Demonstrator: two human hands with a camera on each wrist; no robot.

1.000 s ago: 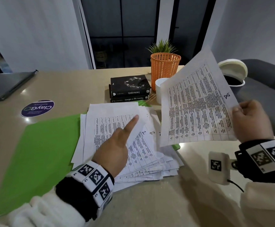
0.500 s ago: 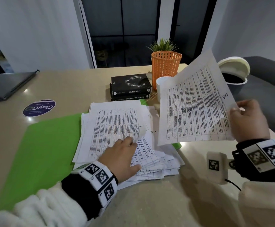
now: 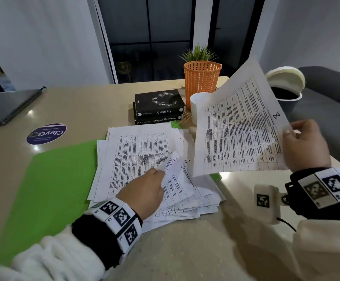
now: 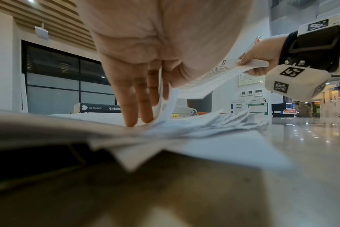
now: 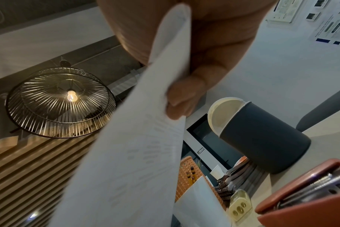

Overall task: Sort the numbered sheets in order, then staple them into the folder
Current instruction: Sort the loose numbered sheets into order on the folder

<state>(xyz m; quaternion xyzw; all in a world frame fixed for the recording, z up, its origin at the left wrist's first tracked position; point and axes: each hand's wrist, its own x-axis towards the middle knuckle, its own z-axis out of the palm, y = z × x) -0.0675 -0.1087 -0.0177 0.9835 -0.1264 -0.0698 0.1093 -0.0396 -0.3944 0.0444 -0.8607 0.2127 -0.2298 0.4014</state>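
A fanned pile of printed numbered sheets (image 3: 140, 155) lies on the right half of an open green folder (image 3: 49, 179). My left hand (image 3: 161, 175) rests on the pile, fingers (image 4: 138, 98) pointing down onto it. Thumb and fingers pinch the lifted, curled corner of a sheet (image 3: 174, 169). My right hand (image 3: 290, 132) holds a single sheet (image 3: 236, 134) marked 8 upright above the table, pinched at its right edge. The right wrist view shows the thumb (image 5: 184, 95) against that sheet (image 5: 136, 145). A red stapler (image 5: 311, 196) lies below the right hand.
Behind the pile stand two black books (image 3: 159, 106), a white cup (image 3: 197, 106) and an orange basket (image 3: 202, 82) with a plant. A dark bin with a white lid (image 3: 286, 88) stands at the right. A closed laptop (image 3: 7, 106) and a round sticker (image 3: 46, 133) lie far left.
My left hand stopped pointing with its index finger, dropped onto the pile and lifted a sheet's corner. The right hand kept its sheet almost still.
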